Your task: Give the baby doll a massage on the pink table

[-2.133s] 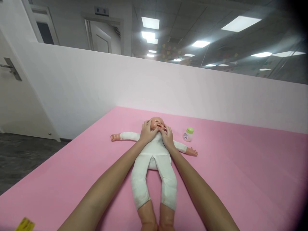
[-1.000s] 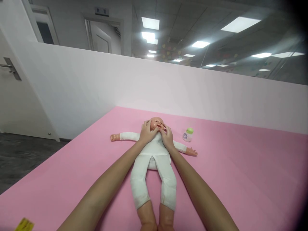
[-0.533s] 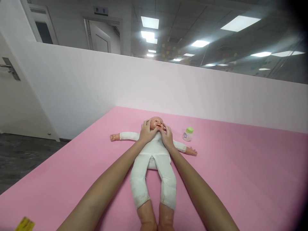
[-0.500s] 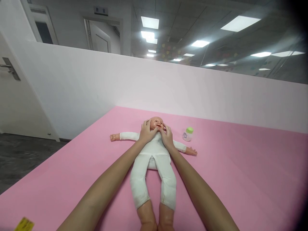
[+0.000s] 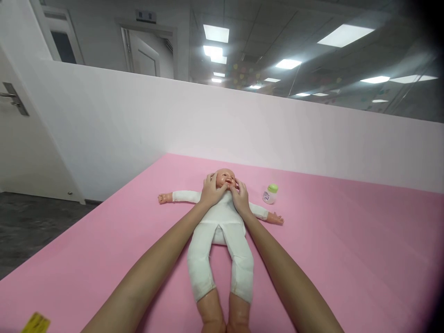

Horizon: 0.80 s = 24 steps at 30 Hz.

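**Both hands cupped on the doll's face**

The left hand [image 5: 211,190] lay curled against one cheek of the doll [image 5: 222,222], fingers bent round the side of the head and the thumb pressed near the mouth. The right hand [image 5: 239,198] mirrored it on the other cheek, thumb also up by the mouth. Neither grip was a full clasp; each was half closed, resting on the face rather than lifting it. Across the last two seconds almost nothing had shifted: the hands stayed on the cheeks and only the thumbs appeared to have crept slightly along the lower face, which read as slow rubbing or stroking under way, not a new step.

The doll lay flat on its back on the pink tabletop [image 5: 347,249], arms spread wide, legs pointing toward the person, dressed in a white suit. A small white bottle with a green cap [image 5: 270,194] stood upright near the doll's outstretched arm, apart from both hands. A yellow tag [image 5: 35,322] showed at the near left edge. A white partition wall [image 5: 277,134] ran behind the pink surface.
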### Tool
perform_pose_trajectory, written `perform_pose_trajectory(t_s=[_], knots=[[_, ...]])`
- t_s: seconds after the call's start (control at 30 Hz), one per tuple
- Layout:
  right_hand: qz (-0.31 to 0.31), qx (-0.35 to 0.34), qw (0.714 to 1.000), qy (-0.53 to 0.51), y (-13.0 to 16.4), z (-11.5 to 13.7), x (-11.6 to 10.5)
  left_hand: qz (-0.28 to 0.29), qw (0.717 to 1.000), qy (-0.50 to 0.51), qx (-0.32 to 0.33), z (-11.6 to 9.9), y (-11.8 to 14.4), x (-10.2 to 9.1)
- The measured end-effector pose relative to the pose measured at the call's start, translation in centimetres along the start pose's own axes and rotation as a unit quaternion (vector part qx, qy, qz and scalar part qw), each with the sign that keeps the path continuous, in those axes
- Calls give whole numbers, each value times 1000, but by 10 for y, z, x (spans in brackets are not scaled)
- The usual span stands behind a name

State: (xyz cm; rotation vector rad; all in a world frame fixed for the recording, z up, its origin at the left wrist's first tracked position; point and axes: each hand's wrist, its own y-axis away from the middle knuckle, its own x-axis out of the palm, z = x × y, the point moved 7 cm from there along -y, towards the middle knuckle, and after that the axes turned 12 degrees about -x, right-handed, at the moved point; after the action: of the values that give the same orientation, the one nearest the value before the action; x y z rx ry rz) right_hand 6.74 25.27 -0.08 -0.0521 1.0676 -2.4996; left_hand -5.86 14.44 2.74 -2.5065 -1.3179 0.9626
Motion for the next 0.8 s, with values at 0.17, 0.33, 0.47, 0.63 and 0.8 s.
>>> perform_pose_trajectory(t_s=[0.17, 0.33, 0.47, 0.63, 0.8], knots=[[-2, 3, 1000, 3, 0, -1, 0, -1, 1000, -1, 0, -1, 0, 0], [0, 5, 1000, 1, 0, 0, 0, -2, 1000, -1, 3, -1, 0, -1], [1, 1, 1000, 2, 0, 1, 0, -3, 1000, -1, 3, -1, 0, -1], [3, 6, 1000, -3, 1, 2, 0, -3, 1000, -2, 2, -1, 0, 0], [1, 6, 1000, -1, 0, 0, 0, 0, 1000, -3, 1, -1, 0, 0]])
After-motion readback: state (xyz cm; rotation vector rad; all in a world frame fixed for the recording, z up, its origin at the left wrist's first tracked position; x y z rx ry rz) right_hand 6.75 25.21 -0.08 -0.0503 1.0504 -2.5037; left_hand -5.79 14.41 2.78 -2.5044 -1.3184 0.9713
